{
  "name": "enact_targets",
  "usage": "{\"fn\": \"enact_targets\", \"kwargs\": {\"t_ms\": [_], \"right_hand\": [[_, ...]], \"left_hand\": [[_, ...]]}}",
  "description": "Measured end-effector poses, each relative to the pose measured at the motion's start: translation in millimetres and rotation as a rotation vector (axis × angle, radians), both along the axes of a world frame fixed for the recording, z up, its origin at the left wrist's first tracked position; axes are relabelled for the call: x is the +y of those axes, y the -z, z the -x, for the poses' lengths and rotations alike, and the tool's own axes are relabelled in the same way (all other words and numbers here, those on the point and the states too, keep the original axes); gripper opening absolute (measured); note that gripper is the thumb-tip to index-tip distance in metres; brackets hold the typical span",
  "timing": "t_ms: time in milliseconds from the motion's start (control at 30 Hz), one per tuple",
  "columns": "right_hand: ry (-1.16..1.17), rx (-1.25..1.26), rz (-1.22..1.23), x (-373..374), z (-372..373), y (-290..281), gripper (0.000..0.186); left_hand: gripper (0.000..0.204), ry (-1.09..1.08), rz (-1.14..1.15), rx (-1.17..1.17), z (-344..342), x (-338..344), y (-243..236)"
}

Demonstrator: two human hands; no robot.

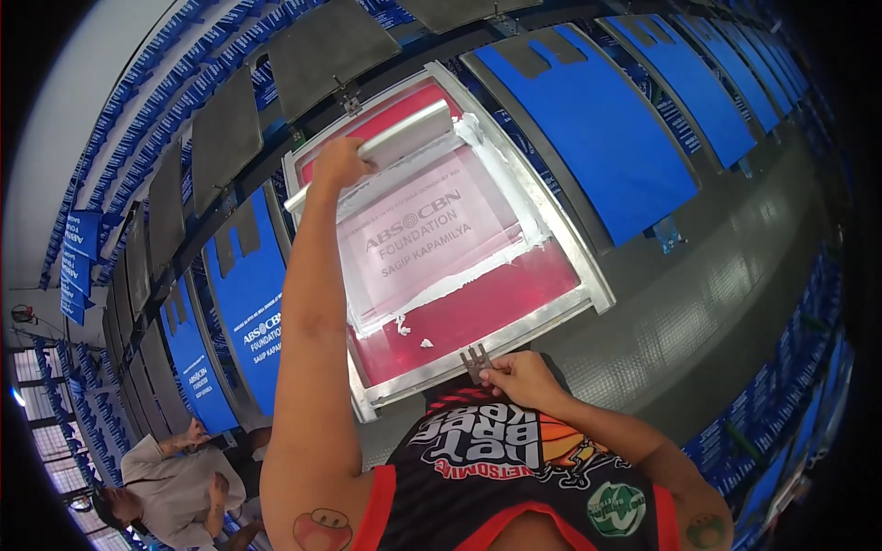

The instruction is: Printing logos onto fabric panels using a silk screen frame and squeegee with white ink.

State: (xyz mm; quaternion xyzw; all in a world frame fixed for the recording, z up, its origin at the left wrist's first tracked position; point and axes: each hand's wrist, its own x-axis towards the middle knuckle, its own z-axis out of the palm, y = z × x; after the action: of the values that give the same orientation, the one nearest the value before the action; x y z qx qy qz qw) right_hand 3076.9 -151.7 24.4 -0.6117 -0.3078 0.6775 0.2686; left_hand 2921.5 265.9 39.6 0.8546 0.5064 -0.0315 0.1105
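Note:
My left hand [342, 165] is stretched far forward, its fingers closed on a wide, silver-grey squeegee [409, 136]. The squeegee lies across the far part of a screen-printing frame [597, 286] with a metal border. Inside it, the mesh is pinkish in the middle, with lettering showing through, and the margins [487, 303] are deep pink. Thick white ink [528, 207] streaks the mesh along its right side and near edge. My right hand [524, 376] pinches a small pronged metal fitting [476, 361] at the frame's near edge.
Blue fabric panels [588, 119] lie on dark boards to the right; printed ones [253, 303] are at the left. Bare dark boards [331, 55] line the far side. Another person [179, 487] is at the lower left. Many blue pieces [83, 239] hang around the room.

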Motion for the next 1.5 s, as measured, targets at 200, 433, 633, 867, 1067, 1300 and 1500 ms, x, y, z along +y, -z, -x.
{"fn": "enact_targets", "kwargs": {"t_ms": [200, 433, 633, 867, 1067, 1300, 1500], "right_hand": [[-0.093, -0.206, -0.015, -7, 8, 64, 0.019], [-0.094, -0.173, -0.056, -9, 6, 81, 0.018], [-0.007, -0.097, -0.063, -9, 4, 91, 0.020], [-0.098, -0.178, -0.081, -11, 8, 88, 0.021], [-0.206, -0.249, -0.023, -2, -2, 80, 0.028], [-0.729, -0.528, -0.029, 46, -40, 34, 0.040], [-0.067, -1.298, -0.237, 95, -162, 37, 0.055]], "left_hand": [[0.035, -0.122, -0.034, 0.031, 1, -45, 26], [0.028, -0.053, -0.161, -0.040, 7, -187, 53], [0.020, -0.048, -0.272, -0.196, -3, -308, 60], [0.024, -0.080, -0.146, -0.062, 3, -131, 14], [0.021, -0.005, -0.483, -0.317, 2, -145, 123], [0.038, -0.332, 0.116, -0.109, 34, -143, -8], [0.044, -0.861, 0.559, -0.883, 158, -142, 28]]}}
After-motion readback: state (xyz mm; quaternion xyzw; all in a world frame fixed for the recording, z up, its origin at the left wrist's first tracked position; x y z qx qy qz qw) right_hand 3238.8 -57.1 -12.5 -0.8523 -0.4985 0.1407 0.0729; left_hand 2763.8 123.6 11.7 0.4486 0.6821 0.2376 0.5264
